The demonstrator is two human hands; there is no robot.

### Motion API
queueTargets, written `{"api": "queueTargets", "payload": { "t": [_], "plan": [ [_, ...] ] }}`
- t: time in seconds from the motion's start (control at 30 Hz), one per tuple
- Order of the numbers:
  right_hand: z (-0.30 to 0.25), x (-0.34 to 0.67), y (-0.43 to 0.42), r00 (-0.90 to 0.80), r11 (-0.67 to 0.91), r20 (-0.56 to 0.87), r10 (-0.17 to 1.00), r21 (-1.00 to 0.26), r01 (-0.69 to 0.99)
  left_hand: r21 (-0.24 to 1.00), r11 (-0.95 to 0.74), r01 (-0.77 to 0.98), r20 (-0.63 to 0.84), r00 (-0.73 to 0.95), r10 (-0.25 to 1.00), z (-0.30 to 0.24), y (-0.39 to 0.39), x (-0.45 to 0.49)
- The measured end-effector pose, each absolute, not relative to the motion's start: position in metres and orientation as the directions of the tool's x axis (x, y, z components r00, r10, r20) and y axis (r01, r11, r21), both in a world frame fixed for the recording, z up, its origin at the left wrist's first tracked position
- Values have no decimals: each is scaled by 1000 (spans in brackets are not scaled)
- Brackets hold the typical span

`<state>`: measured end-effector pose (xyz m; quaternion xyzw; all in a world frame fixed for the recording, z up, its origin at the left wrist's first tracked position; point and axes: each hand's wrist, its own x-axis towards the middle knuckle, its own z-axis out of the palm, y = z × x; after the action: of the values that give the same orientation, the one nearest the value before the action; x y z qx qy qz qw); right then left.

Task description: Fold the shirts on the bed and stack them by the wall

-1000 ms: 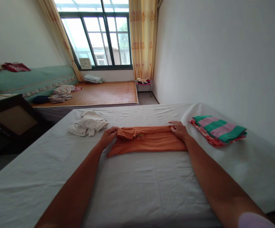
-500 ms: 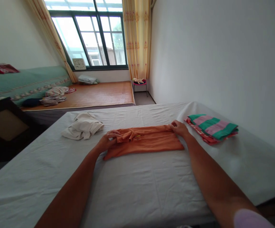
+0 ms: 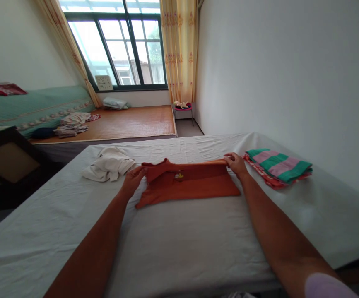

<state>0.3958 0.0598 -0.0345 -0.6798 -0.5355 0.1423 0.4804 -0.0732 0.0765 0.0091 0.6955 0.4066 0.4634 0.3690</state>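
Both hands (image 3: 134,179) (image 3: 237,164) pinch orange shirt (image 3: 194,182) along far edge, fold seemingly half done; striped cloth (image 3: 280,165) folded; white garment (image 3: 108,164) crumpled, apparently unfolded yet

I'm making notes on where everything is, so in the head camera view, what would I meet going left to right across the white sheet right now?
White cloth, left hand, orange shirt, right hand, green-and-pink striped cloth.
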Motion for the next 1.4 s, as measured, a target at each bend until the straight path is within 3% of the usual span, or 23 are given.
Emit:
{"api": "queueTargets", "payload": {
  "t": [0.1,0.2,0.33,0.43,0.53,0.63,0.77,1.0,1.1,1.17,1.23,1.33,1.4],
  "plan": [
    [-32,400,55,306,-52,247,919,-695,717,870,-400,288,231,477,848,17,72,-81],
    [-25,395,48,234,-111,204,951,-481,870,737,-531,418,140,674,725,25,71,-92],
    [-8,373,44,248,-127,343,906,-338,932,693,-590,413,138,728,672,32,74,-103],
    [-3,355,44,107,39,468,877,-291,956,711,-565,419,160,685,710,27,79,-102],
    [-6,341,43,-108,256,423,900,-311,915,628,-519,580,254,477,841,11,86,-95],
    [-10,326,39,-216,351,341,915,-409,842,478,-414,775,313,290,904,-9,92,-89],
    [-10,289,28,-307,408,269,913,-569,714,331,-433,839,339,322,884,-25,97,-84],
    [6,225,5,-583,477,205,786,-802,360,347,-455,820,357,333,873,-28,98,-82],
    [11,228,5,-513,440,266,816,-861,255,394,-472,789,409,309,858,-22,92,-74],
    [8,237,10,-363,418,307,880,-864,280,451,-534,715,392,379,838,-14,84,-64],
    [1,250,18,-232,400,333,914,-839,370,519,-636,571,310,567,763,-4,73,-53],
    [-13,269,31,-188,399,359,914,-714,575,595,-714,370,149,822,550,9,57,-40],
    [-21,279,38,-201,389,354,913,-610,690,607,-699,379,116,828,549,15,51,-33]
  ]
}}
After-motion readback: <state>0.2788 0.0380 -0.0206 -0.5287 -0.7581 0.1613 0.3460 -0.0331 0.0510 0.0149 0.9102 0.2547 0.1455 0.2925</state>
